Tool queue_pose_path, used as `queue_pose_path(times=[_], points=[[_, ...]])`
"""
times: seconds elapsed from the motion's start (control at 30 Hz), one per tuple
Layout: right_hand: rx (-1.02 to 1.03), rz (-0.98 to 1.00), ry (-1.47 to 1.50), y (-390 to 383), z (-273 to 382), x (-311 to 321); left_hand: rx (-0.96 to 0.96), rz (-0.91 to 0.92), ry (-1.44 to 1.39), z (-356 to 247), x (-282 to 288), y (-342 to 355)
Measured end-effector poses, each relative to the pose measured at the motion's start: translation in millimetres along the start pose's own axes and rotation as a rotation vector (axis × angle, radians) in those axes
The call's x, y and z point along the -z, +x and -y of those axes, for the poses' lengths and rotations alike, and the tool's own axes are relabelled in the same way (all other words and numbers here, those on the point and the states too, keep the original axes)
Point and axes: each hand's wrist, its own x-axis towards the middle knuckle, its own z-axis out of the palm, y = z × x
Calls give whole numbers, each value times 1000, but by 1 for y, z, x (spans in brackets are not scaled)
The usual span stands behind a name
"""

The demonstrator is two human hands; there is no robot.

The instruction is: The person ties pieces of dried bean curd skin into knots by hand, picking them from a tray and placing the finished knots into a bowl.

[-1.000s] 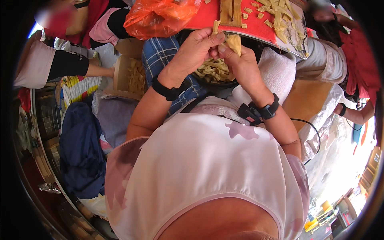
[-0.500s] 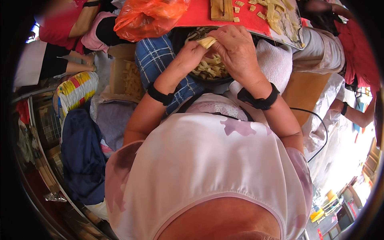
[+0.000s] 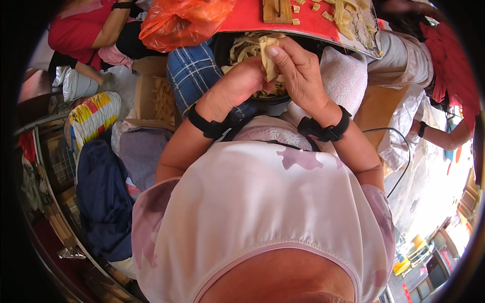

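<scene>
Your right hand [image 3: 300, 70] pinches a folded, pale yellow strip [image 3: 268, 58] between thumb and fingers, the thumb lying along its upper part. Your left hand [image 3: 242, 85] is close beside it, fingers curled in at the strip's lower end; their tips are hidden, so whether they grip it cannot be told. The strip stands roughly upright in front of you, above a dark round basin [image 3: 221, 51] that holds a heap of similar strips [image 3: 242, 50], partly covered by your hands. You wear a black band [image 3: 207, 124] on your left wrist and another black strap [image 3: 334, 130] on your right. Beyond the basin is a red tabletop [image 3: 247, 20], where a wooden block [image 3: 277, 12] lies near small cut pieces [image 3: 316, 7] and longer pale strips [image 3: 344, 24]. A crumpled orange-red plastic bag [image 3: 184, 22] sits at the table's left. Left of the basin is blue plaid cloth [image 3: 188, 65]; to its right lies a whitish towel [image 3: 343, 78]. Further left, a cardboard box [image 3: 143, 98] holds more yellowish pieces [image 3: 164, 98], and a navy cloth [image 3: 103, 197] hangs nearer you.
</scene>
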Motion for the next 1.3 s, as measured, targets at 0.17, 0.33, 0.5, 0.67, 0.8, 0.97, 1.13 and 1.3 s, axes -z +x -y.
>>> queue_pose_path(times=[0.17,0.33,0.5,0.67,0.8,0.97,1.13,1.3], points=[[-41,-63,-120,8,-16,2,-630,-109,1199,-10,-9,-6],[-600,170,928,8,-1,0,-1304,-174,1258,-19,-22,-9],[-57,95,74,2,2,3,-1027,-265,1176,-26,-17,-9],[148,18,-274,4,17,16,-444,127,259,-31,-14,-17],[-269,154,461,6,11,29,-461,193,338,-33,-11,-18],[-320,240,515,0,11,23,-914,-170,1008,-28,-11,-11],[-298,78,494,7,16,22,-894,-133,738,-25,-31,-16],[-573,32,610,14,5,40,-906,-186,969,-42,-16,-9]])
